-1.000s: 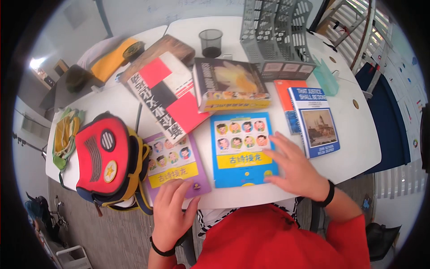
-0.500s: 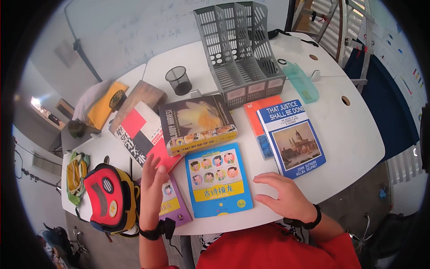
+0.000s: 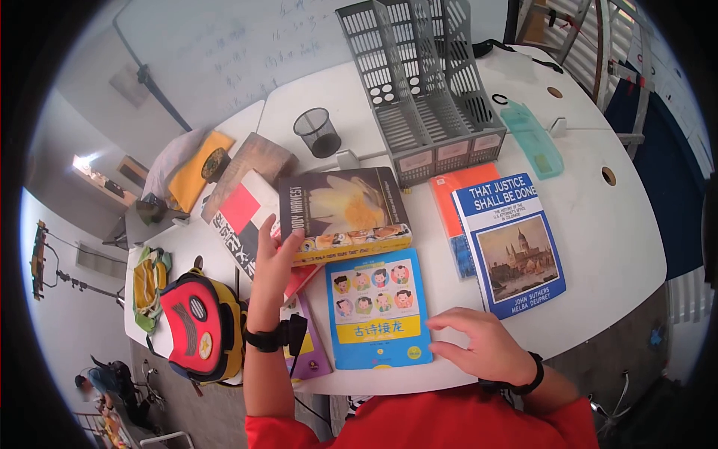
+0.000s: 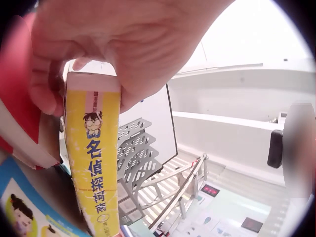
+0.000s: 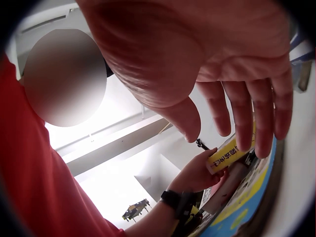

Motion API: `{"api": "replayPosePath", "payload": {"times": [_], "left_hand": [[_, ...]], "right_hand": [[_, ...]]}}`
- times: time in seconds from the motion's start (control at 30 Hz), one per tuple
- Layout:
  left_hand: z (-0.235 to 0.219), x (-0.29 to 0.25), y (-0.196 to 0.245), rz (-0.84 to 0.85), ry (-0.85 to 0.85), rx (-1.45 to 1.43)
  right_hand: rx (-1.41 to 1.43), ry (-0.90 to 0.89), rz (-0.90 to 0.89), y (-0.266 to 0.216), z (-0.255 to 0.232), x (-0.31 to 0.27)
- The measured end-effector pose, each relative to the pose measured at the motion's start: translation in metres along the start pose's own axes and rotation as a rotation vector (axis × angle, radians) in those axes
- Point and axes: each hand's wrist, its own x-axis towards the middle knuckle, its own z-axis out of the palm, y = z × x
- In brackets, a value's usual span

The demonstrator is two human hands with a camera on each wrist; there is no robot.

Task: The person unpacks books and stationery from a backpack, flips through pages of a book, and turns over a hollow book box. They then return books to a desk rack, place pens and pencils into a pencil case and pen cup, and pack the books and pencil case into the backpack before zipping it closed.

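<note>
My left hand (image 3: 272, 273) grips the left end of a thick yellow-spined comic book (image 4: 95, 158), thumb on one face and fingers on the other. On top of that comic lies the dark "Bloody Harvest" book (image 3: 340, 198). My right hand (image 3: 486, 346) hovers at the right edge of a blue children's book (image 3: 380, 325), its fingers (image 5: 239, 113) extended and holding nothing. Partly hidden behind my left wrist is a purple book (image 3: 313, 359). A red, white and black book (image 3: 241, 203) lies behind my left hand, partly covered.
A blue-and-white book (image 3: 516, 247) overlaps an orange one (image 3: 467, 178) on the right. Grey file racks (image 3: 426, 123) and a mesh pen cup (image 3: 317, 133) stand at the back. A red backpack (image 3: 200, 329) sits at the left edge, near a green-yellow bag (image 3: 149, 286).
My left hand has moved from over the purple book up to the yellow-spined comic and taken hold of its end. The right hand remains beside the blue book. The head view has shifted.
</note>
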Motion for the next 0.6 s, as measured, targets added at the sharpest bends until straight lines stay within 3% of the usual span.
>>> {"api": "replayPosePath", "payload": {"times": [0.07, 0.2, 0.27, 0.33, 0.47, 0.53, 0.6], "left_hand": [[-0.001, -0.008, 0.014, -0.049, -0.016, -0.047], [-0.001, -0.031, 0.035, 0.020, -0.029, -0.054], [0.004, -0.044, 0.043, 0.149, 0.012, -0.011], [0.008, -0.060, 0.058, 0.132, 0.019, 0.052], [0.023, -0.073, 0.061, 0.419, 0.067, 0.346], [0.034, -0.075, 0.064, 0.655, 0.085, 0.497], [0.044, -0.082, 0.076, 0.711, 0.088, 0.452]], "right_hand": [[-0.121, -0.007, -0.129, -0.011, 0.000, 0.013], [-0.249, -0.016, -0.304, -0.037, 0.005, 0.048], [-0.409, 0.108, -0.430, -0.051, 0.014, 0.069], [-0.459, 0.122, -0.449, -0.058, 0.026, 0.085], [-0.508, 0.180, -0.431, -0.060, 0.055, 0.101], [-0.639, 0.309, -0.440, -0.054, 0.063, 0.103], [-0.671, 0.477, -0.503, -0.046, 0.061, 0.109]]}}
